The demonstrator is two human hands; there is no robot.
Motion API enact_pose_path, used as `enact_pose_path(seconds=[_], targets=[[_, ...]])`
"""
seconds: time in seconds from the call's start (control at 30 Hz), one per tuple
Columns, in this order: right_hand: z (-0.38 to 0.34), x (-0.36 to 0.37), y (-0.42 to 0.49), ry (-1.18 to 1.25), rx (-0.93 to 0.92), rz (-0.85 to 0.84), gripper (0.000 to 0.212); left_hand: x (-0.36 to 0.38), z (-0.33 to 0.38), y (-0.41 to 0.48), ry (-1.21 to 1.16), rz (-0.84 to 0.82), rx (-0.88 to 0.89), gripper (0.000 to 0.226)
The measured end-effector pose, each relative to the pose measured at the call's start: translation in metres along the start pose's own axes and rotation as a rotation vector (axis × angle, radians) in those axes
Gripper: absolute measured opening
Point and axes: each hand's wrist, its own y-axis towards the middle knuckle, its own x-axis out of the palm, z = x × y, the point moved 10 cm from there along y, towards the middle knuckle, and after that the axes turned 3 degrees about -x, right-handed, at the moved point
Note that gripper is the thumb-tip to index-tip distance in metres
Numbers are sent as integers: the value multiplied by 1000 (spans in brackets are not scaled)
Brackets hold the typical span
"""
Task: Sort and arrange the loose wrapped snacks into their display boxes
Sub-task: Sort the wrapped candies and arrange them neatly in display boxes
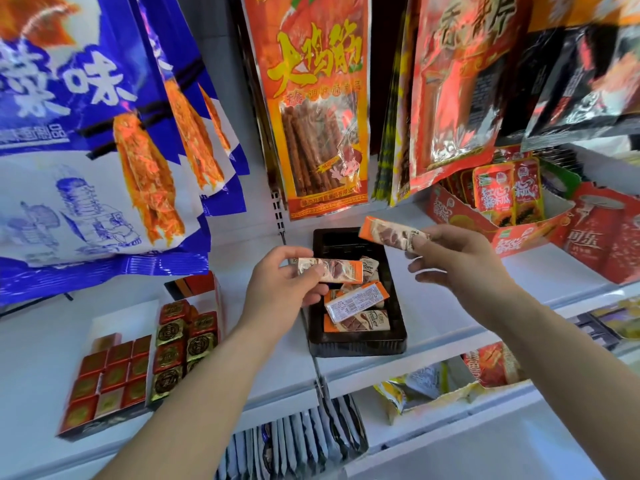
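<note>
left hand (280,284): pinching one wrapped bar (330,270) above left edge of black display box (356,346) | right hand (460,259): pinching second wrapped bar (388,233) above box's far right corner | black display box: on shelf (446,318), close to front edge, loose bars (356,303) jumbled inside | carton of red-and-gold squares (114,382): shelf left, near front edge

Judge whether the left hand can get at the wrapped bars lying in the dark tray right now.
Likely yes for reach: the left hand hovers beside the loose bars in the dark tray, nothing between. But it pinches a wrapped bar, so its grip is taken.
</note>
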Motion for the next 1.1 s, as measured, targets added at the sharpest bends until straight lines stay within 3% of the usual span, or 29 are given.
enact_pose_path(seconds=[0.2, 0.33, 0.43, 0.6, 0.77, 0.87, 1.1], targets=[[-11, 29, -8, 94, 2, -204, 17, 10, 8, -6, -105, -55, 6, 24], [-12, 48, -9, 71, -2, -310, 22, 11, 12, -6, -23, -66, 40, 37], [-8, 63, -10, 22, 1, -360, 22, 14, 11, -5, 30, -78, 41, 35], [-10, 62, -3, -61, -34, -239, 19, 26, 11, -8, 33, -147, 35, 14], [-12, 61, -3, -97, -46, -167, 34, 33, 12, -11, 28, -219, 51, 21], [-11, 68, -5, -154, -48, -201, 32, 38, 17, -14, 54, -261, 89, 28], [-12, 19, 12, -401, -111, -15, 18, 0, 15, -3, 118, -69, 93, 30]])
